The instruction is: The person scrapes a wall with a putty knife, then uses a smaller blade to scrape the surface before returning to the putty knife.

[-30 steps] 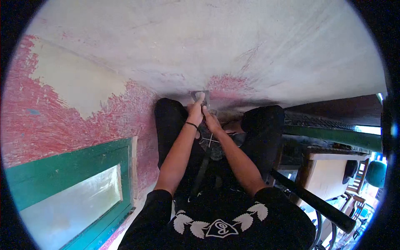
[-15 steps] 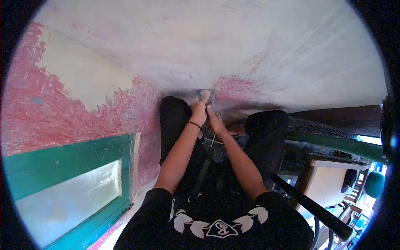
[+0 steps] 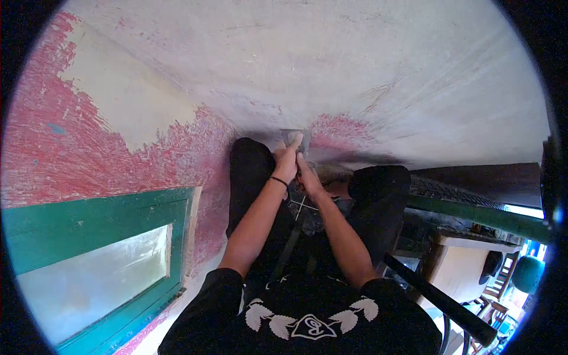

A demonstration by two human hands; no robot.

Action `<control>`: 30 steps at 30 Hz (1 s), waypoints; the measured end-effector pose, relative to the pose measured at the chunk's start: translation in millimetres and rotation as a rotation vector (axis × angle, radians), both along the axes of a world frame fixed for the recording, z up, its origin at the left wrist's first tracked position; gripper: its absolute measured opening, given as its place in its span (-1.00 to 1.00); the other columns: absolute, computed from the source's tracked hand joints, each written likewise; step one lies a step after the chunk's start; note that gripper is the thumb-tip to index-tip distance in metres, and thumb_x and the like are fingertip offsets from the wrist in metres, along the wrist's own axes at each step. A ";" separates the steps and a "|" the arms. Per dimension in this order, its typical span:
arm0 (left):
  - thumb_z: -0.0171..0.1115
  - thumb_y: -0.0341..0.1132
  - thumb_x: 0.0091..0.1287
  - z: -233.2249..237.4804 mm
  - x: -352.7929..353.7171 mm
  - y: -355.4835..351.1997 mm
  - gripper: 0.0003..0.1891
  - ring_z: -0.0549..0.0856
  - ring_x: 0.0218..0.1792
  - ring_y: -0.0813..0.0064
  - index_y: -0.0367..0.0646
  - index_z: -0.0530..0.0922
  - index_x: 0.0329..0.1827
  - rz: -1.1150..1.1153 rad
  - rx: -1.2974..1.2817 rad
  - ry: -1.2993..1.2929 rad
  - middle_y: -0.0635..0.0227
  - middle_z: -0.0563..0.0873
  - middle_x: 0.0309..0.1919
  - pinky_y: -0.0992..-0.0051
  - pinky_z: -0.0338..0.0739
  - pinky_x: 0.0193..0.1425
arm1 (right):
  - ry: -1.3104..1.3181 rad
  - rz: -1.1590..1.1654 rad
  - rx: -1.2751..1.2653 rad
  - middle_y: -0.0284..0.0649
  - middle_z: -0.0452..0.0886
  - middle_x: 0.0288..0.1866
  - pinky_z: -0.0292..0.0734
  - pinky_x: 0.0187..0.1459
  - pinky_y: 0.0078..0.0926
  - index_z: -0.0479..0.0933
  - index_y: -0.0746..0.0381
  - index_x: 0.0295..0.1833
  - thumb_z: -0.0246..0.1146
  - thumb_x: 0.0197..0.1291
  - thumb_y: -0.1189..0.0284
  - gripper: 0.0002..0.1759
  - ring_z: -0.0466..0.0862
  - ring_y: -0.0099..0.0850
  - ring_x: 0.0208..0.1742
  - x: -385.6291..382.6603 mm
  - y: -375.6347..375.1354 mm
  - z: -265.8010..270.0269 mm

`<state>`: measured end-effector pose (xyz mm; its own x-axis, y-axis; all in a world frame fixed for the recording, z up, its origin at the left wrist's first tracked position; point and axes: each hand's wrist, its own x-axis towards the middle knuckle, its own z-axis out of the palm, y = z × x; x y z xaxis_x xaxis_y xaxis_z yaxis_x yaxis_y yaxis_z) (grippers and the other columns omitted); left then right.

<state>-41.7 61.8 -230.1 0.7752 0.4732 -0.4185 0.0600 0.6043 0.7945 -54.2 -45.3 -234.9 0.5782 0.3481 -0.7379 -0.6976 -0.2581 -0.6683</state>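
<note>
Both your left hand (image 3: 286, 160) and right hand (image 3: 307, 176) grip a scraper (image 3: 294, 135), largely hidden by them; your shirt emblem (image 3: 310, 323) is illegible

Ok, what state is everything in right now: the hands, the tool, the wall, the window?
wall: mostly scraped bare; red paint remains on the left side and in one small patch.
scraper: gripped, blade against the wall beside that patch.
left hand: closed on the scraper, a finger along the blade.
right hand: closed on the scraper, just below the left hand.
window: shut, glass cloudy.
</note>
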 end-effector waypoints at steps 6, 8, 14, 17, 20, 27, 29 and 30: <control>0.56 -0.18 0.21 -6.0 -2.4 -4.2 -0.63 0.63 -0.26 0.48 -0.21 0.61 -0.10 0.031 0.049 0.075 0.38 0.68 -0.22 0.40 0.55 -0.22 | -0.003 0.032 0.088 -0.37 0.42 -0.38 0.18 -0.37 -0.47 0.46 0.11 -0.12 -0.03 0.30 -0.42 -0.26 0.35 -0.49 -0.43 -4.5 0.7 -21.4; 0.56 -0.15 0.20 4.5 -0.7 -5.1 -0.61 0.62 -0.32 0.49 -0.22 0.62 -0.11 0.052 0.062 0.043 0.38 0.68 -0.22 0.42 0.55 -0.25 | -0.103 0.001 0.102 -0.42 0.37 -0.55 0.10 -0.53 -0.50 0.45 0.05 -0.29 -0.07 0.30 -0.44 -0.27 0.30 -0.53 -0.60 -3.3 2.2 -23.8; 0.55 -0.20 0.23 -1.5 -4.5 -2.9 -0.68 0.63 -0.34 0.54 -0.20 0.66 -0.13 -0.036 0.051 0.140 0.43 0.70 -0.28 0.43 0.57 -0.26 | -0.137 -0.038 0.064 -0.43 0.37 -0.64 0.05 -0.62 -0.49 0.46 0.02 -0.41 -0.10 0.32 -0.44 -0.26 0.28 -0.53 -0.69 -5.2 2.3 -60.2; 0.53 -0.18 0.25 -0.1 3.2 -11.9 -0.71 0.62 -0.37 0.57 -0.19 0.68 -0.18 0.105 0.073 -0.003 0.45 0.70 -0.32 0.42 0.56 -0.26 | -0.129 -0.021 0.091 -0.42 0.38 -0.64 0.06 -0.63 -0.49 0.46 0.01 -0.43 -0.11 0.32 -0.45 -0.25 0.30 -0.52 -0.69 -0.3 1.0 -42.3; 0.50 -0.15 0.27 30.9 0.1 -3.2 -0.66 0.65 -0.26 0.49 -0.19 0.65 -0.07 -0.080 0.235 0.040 0.40 0.72 -0.21 0.40 0.58 -0.14 | -0.087 -0.003 0.081 -0.41 0.39 -0.65 0.08 -0.63 -0.48 0.46 0.01 -0.45 -0.13 0.31 -0.46 -0.24 0.32 -0.51 -0.69 4.7 2.0 -16.8; 0.55 -0.14 0.22 16.4 -1.7 -13.9 -0.67 0.62 -0.32 0.61 -0.18 0.69 -0.14 0.081 0.146 0.104 0.50 0.71 -0.28 0.45 0.51 -0.29 | 0.120 0.107 0.054 -0.39 0.40 -0.64 0.16 -0.63 -0.48 0.46 0.05 -0.42 -0.17 0.31 -0.46 -0.21 0.37 -0.50 -0.65 -6.0 -6.5 7.1; 0.55 -0.14 0.22 10.9 -9.6 -13.6 -0.66 0.62 -0.29 0.60 -0.18 0.68 -0.11 0.026 0.191 0.143 0.50 0.71 -0.26 0.45 0.51 -0.27 | 0.086 0.040 0.081 -0.39 0.39 -0.64 0.16 -0.61 -0.49 0.48 0.06 -0.41 -0.18 0.31 -0.47 -0.19 0.37 -0.50 -0.64 -11.0 -5.0 2.7; 0.55 -0.15 0.22 16.6 -10.3 -11.7 -0.65 0.62 -0.28 0.59 -0.18 0.67 -0.09 -0.014 0.210 0.173 0.50 0.70 -0.25 0.45 0.51 -0.26 | 0.063 0.012 0.098 -0.40 0.39 -0.64 0.16 -0.60 -0.49 0.48 0.06 -0.40 -0.18 0.31 -0.47 -0.19 0.37 -0.50 -0.63 -11.7 -2.8 0.1</control>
<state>-52.1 50.0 -213.5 0.7077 0.5533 -0.4394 0.2134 0.4255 0.8795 -65.9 -48.2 -234.8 0.5269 0.4269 -0.7349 -0.7365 -0.2021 -0.6455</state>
